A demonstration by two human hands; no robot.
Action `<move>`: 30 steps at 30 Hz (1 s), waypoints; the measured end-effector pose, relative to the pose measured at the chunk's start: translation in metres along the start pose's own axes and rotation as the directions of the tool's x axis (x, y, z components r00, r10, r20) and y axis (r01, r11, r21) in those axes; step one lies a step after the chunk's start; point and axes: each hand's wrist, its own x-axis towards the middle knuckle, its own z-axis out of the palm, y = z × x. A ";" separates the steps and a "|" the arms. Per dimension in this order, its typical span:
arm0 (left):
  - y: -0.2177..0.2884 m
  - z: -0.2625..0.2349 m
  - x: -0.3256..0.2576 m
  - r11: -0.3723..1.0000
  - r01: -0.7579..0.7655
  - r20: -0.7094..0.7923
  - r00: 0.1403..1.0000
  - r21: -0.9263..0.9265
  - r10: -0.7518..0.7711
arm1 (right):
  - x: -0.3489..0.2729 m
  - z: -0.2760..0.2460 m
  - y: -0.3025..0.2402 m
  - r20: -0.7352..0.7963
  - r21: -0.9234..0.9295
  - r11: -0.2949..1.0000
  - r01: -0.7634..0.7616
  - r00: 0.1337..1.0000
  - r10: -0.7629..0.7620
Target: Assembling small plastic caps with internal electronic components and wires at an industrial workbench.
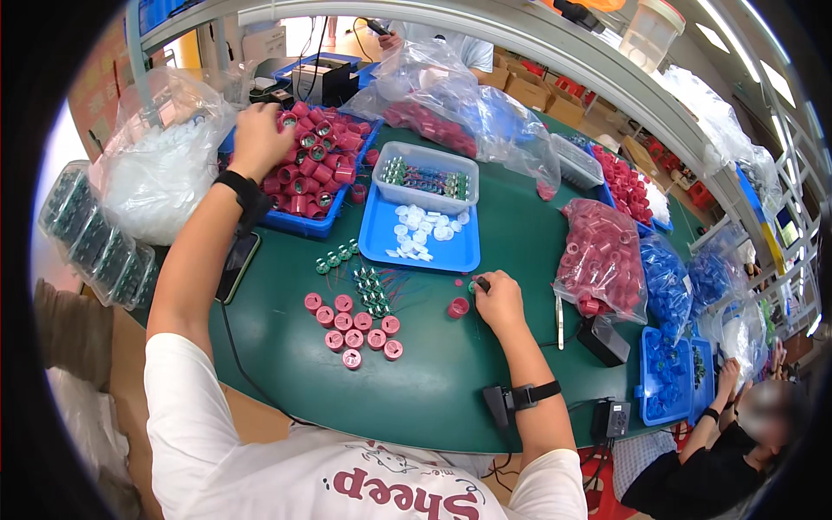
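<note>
My left hand (263, 139) reaches over the heaped blue tray (299, 226) at the far left. Its fingers are closed at the rim of a red plastic cup (287, 121); many cups in this heap hold green circuit boards. Above the mat, my right hand (500, 302) pinches a small dark piece (483, 283) whose kind I cannot make out. A bit of green shows beside its fingertips. An upright red cup (458, 307) stands just left of this hand. Between my arms lie several red caps (362, 321) with slots and rows of small green circuit boards (371, 291) with thin wires.
A clear bin of boards (429, 181) sits on a blue tray with white discs (416, 254). A bag of red cups (598, 256), tweezers (560, 322) and a black box (603, 341) lie right. A phone (238, 267) rests left. Another person (724, 459) works at lower right.
</note>
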 end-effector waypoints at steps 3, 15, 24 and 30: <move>0.059 -0.010 -0.014 0.901 -0.106 0.126 0.977 -0.422 0.174 | -0.005 -0.008 0.001 -0.112 0.017 0.997 0.074 0.991 -0.071; 0.155 0.096 -0.095 0.967 0.048 0.811 0.557 -0.249 0.181 | -0.070 -0.062 -0.028 -0.124 0.752 0.655 -0.070 0.962 0.245; 0.179 -0.010 -0.085 0.058 0.883 0.824 0.409 -0.466 0.393 | -0.096 -0.068 -0.038 0.012 0.983 0.167 -0.072 0.941 0.337; 0.218 -0.082 -0.119 -0.240 0.936 0.745 0.351 -0.258 0.567 | -0.099 -0.070 -0.058 0.099 0.993 -0.087 -0.078 0.958 0.268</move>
